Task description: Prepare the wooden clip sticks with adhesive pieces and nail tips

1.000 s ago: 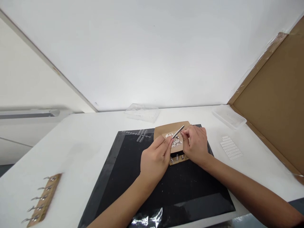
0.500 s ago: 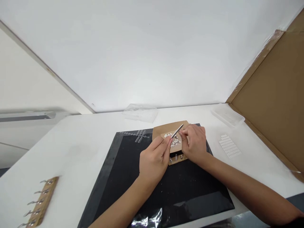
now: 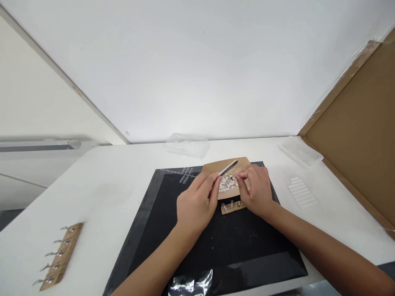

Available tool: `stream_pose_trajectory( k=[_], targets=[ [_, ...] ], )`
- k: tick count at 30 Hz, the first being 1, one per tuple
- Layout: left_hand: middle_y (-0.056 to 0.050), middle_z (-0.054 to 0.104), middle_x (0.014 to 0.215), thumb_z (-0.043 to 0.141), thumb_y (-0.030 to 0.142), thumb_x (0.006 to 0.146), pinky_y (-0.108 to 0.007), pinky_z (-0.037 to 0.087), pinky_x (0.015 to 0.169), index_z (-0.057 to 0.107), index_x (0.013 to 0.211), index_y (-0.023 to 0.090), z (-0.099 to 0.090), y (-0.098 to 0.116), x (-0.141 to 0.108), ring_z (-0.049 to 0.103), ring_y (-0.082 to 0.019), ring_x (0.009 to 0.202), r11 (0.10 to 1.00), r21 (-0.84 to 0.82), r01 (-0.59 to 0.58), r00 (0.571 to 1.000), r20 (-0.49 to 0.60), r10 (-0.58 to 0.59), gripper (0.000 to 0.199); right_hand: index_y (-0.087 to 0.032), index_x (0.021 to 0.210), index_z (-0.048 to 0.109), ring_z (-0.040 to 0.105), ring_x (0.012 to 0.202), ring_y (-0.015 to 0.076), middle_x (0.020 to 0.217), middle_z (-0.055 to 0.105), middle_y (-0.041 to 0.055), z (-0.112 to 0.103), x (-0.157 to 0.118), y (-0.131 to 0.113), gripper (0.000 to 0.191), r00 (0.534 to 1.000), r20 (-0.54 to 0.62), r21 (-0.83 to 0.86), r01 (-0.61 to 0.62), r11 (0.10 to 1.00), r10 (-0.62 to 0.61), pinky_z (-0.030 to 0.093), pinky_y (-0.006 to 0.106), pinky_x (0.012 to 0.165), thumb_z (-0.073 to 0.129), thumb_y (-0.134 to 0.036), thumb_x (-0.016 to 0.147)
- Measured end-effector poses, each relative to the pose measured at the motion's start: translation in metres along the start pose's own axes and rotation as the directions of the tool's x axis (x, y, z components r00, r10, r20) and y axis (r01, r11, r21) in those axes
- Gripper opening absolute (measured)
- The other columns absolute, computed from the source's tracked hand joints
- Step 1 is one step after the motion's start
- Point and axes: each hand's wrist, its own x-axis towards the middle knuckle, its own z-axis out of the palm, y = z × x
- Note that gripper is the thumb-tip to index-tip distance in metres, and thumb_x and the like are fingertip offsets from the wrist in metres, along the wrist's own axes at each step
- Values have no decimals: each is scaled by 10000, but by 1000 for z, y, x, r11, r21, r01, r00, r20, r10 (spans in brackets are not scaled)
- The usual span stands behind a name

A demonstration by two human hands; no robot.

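My left hand (image 3: 197, 197) is closed round one end of a slim, flat nail file (image 3: 228, 167), dark on its face with a pale edge, pointing up to the right. Just right of it, my right hand (image 3: 254, 187) pinches thumb against fingertips; anything between them is too small to make out. Below both hands, a brown paper tray (image 3: 226, 163) holds a heap of small white pieces (image 3: 227, 183). A short wooden strip with clips (image 3: 232, 206), bearing small clear nail tips, lies in front of the tray, its right end partly behind my right hand.
A black mat (image 3: 197, 246) lies beneath the work, with clear nail tips on a stem (image 3: 185, 174) at its back left. Another wooden clip strip (image 3: 63, 257) is at left. A sheet of white tabs (image 3: 302, 192), a clear plastic lid (image 3: 299, 151) and a clear bag (image 3: 187, 144) lie around.
My hands have drawn slightly apart, the right fingertips leaving the file's side. More of the white pieces and the front clip strip show. The view has shifted a little.
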Motion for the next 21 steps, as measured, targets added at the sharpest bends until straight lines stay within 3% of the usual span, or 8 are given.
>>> stream_pose_trajectory(
  k=[4,9,12,17,21],
  targets=[
    [-41,752,885,569,332,1066,-272,400,542,737,1143,174,-1,-14,6,692,-168,706,969,230,85,996,-39,-78,242,-235,924,536,676,831,200,885,725,20,-4,-3,0,155,999,-6,8,45,999,-45,383,373,757,629,-161,1023],
    [-76,744,931,493,348,1068,-273,210,474,676,1353,258,-12,-25,14,588,-177,564,861,453,231,955,65,-290,350,-235,904,569,686,841,197,868,737,14,-10,-4,4,157,997,27,22,68,997,-68,391,377,754,664,-176,1013],
    [-95,729,886,473,328,1054,-258,242,491,735,1191,223,-18,-38,18,561,-180,536,812,532,240,910,168,-380,314,-234,876,569,682,843,194,881,740,12,-13,-4,5,176,997,38,32,70,997,-71,393,380,757,669,-177,1009],
    [-88,699,762,479,364,1041,-291,274,524,741,955,188,-22,-55,19,547,-193,507,783,588,203,925,147,-350,328,-235,865,568,688,872,202,920,749,23,-14,-4,3,181,994,67,53,83,995,-87,412,380,768,662,-175,1007],
    [-107,692,764,502,285,999,-336,366,600,737,890,160,-20,-63,16,586,-224,539,762,617,198,891,210,-402,288,-233,867,559,695,887,203,929,749,23,-13,-4,3,185,994,63,76,87,993,-92,427,377,778,674,-165,995]
  ],
)
